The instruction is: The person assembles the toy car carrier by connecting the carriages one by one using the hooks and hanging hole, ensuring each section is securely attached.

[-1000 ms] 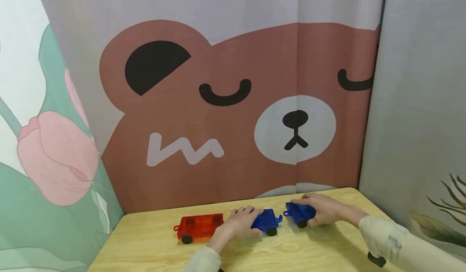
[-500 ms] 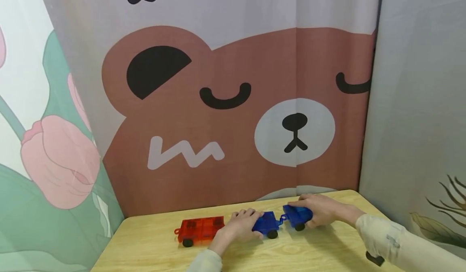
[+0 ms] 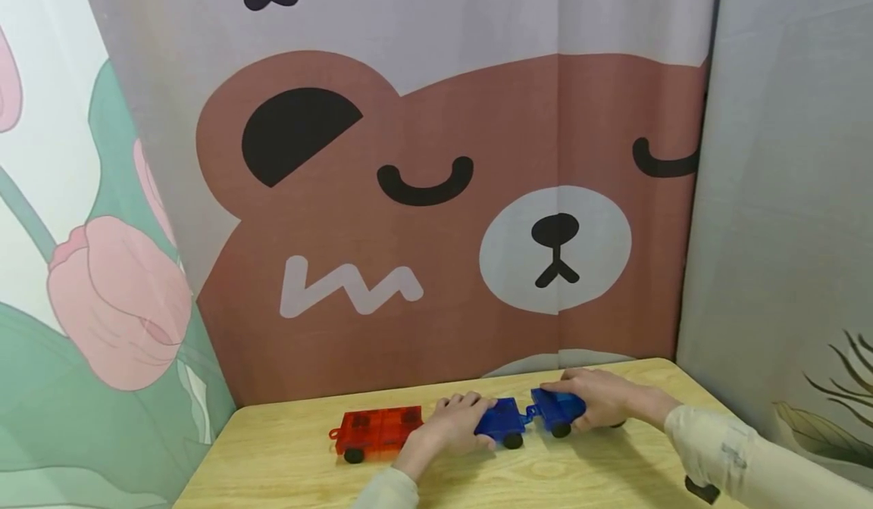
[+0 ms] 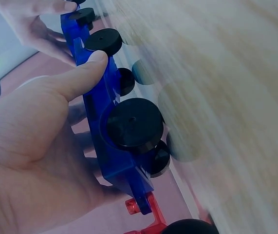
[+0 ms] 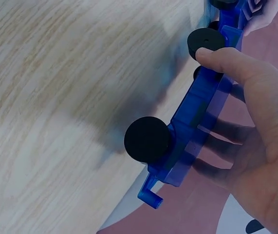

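Three translucent toy car bases with black wheels form a row in the head view. At the left stands the red toy car (image 3: 378, 427), a loop at its far end. My left hand (image 3: 453, 426) grips the middle blue toy car (image 3: 503, 420) from above, thumb on its near side. The right-hand blue toy car (image 3: 555, 409) is in my right hand (image 3: 600, 397), its thumb beside a wheel (image 5: 206, 43). The two blue cars meet at their hook and loop (image 3: 529, 413). In the left wrist view a red coupling (image 4: 151, 214) overlaps the middle car's end. A free blue hook (image 5: 151, 196) sticks out at the right end.
The cars are on a light wooden table (image 3: 286, 456) near its back edge. Behind it hangs a curtain (image 3: 355, 229) with a bear print, and a grey curtain (image 3: 784, 191) borders the right. A small dark object (image 3: 702, 488) shows under the right sleeve.
My right hand has brought its blue car leftward and down, so its loop meets the middle car's hook, where there was a gap. My left hand has kept its place on the middle car.
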Motion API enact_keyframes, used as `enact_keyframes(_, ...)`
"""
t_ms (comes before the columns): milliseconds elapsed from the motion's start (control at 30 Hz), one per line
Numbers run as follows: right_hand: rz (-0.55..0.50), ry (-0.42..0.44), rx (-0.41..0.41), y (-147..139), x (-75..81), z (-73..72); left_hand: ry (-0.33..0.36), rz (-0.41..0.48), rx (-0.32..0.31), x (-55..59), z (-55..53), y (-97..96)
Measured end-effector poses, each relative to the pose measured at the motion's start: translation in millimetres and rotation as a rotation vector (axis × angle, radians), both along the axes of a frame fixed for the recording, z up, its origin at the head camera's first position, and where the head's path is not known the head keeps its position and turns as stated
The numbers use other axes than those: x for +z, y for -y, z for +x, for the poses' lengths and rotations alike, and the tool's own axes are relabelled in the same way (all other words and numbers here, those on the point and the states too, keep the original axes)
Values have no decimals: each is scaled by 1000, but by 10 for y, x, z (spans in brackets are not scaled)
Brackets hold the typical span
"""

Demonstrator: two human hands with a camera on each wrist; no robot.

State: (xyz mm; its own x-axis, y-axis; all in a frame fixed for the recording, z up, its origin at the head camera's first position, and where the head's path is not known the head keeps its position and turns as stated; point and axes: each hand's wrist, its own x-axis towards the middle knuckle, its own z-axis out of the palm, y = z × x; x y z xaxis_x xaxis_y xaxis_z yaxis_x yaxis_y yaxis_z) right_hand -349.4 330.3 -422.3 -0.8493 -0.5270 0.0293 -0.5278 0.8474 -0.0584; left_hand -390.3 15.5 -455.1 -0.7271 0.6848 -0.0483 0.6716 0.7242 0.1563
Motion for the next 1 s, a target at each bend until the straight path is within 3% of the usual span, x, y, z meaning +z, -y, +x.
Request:
enact_keyframes(333,-38,58,-17,9,-44,-46,-32,-24,0,8,-10,2)
enact_keyframes(700,-48,39,10,-46,-62,-56,-26,-16,-2,17,-5,-55)
enact_keyframes(1000,-65,86,-9,-106,-81,-79,-9,7,12,51,-14,-100)
